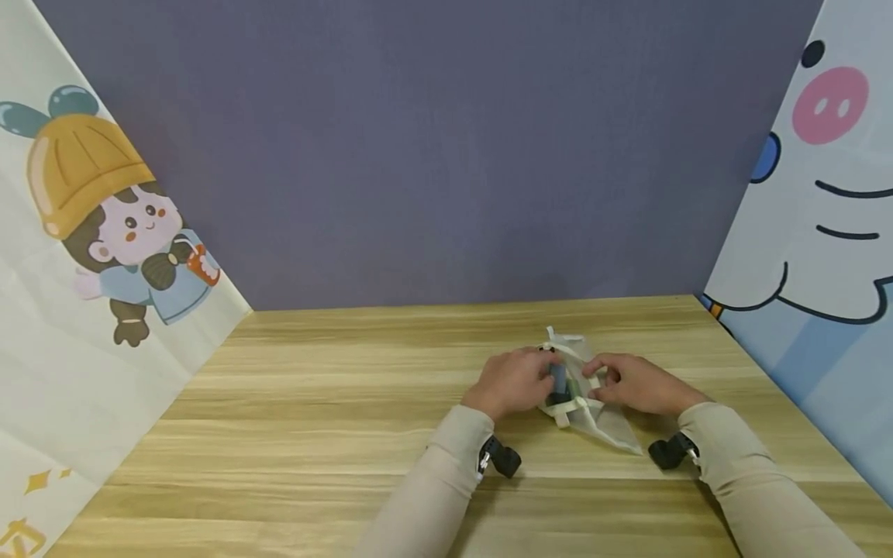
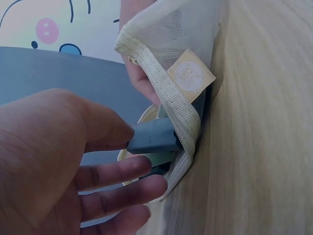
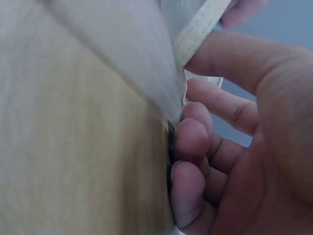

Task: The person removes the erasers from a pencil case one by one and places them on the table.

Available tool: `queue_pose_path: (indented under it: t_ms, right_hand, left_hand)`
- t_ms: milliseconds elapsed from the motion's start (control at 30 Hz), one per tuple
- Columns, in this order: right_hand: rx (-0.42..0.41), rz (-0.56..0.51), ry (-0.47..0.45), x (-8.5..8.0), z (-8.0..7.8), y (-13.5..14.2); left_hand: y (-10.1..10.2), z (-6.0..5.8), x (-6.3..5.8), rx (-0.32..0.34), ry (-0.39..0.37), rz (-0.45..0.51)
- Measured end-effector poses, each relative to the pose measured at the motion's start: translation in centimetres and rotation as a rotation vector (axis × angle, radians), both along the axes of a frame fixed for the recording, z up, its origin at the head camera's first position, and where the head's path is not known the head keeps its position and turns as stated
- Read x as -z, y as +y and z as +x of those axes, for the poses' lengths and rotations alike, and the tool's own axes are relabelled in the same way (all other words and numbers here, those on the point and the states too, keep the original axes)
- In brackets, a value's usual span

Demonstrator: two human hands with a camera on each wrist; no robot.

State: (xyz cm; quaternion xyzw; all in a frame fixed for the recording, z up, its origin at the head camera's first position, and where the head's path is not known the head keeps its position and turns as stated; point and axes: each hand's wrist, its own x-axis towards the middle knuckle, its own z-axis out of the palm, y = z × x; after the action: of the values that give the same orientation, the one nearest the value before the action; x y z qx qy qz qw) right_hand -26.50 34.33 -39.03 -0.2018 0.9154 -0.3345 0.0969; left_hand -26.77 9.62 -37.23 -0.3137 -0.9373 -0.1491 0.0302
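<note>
A pale mesh bag (image 1: 614,425) with a cream woven rim lies on the wooden table, its mouth towards my left hand (image 1: 512,380). That hand pinches a dark blue-grey block (image 2: 154,136) at the bag's mouth; the block's far end is hidden behind the rim (image 2: 168,93). Below the block, a green piece (image 2: 160,158) and a darker one show in the opening. From the other side, my right hand (image 1: 638,384) holds the bag's edge, with the thumb against the cream band (image 3: 198,36) and fingers curled close to the table.
A square tan label (image 2: 190,77) is on the mesh. The wood-grain table (image 1: 293,434) meets a dark grey-purple wall (image 1: 446,155) at the back. Printed cartoon panels stand at left (image 1: 42,372) and right (image 1: 837,271). Each wrist wears a small black camera.
</note>
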Motion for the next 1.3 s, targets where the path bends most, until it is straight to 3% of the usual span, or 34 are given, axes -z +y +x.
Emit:
queue_pose_path:
  t_ms: [400,800,1000,1300]
  right_hand:
    - [-0.005,-0.015,-0.021,-0.11,-0.01,0.02]
    - [0.002,-0.022,-0.028,-0.03,-0.06,-0.09]
    - [0.001,-0.011,-0.021,0.01,-0.20,-0.04]
    - [-0.006,-0.006,-0.014,-0.11,-0.09,0.01]
  left_hand:
    - [-0.23,0.03,-0.51,-0.039,-0.009,0.033]
    - [-0.47,-0.12,-0.14,-0.058,0.029,0.032]
    - [-0.68,-0.29,-0.24,-0.032,0.024,0.035]
    - [-0.49,-0.32,-0.41,0.003,0.032,-0.047]
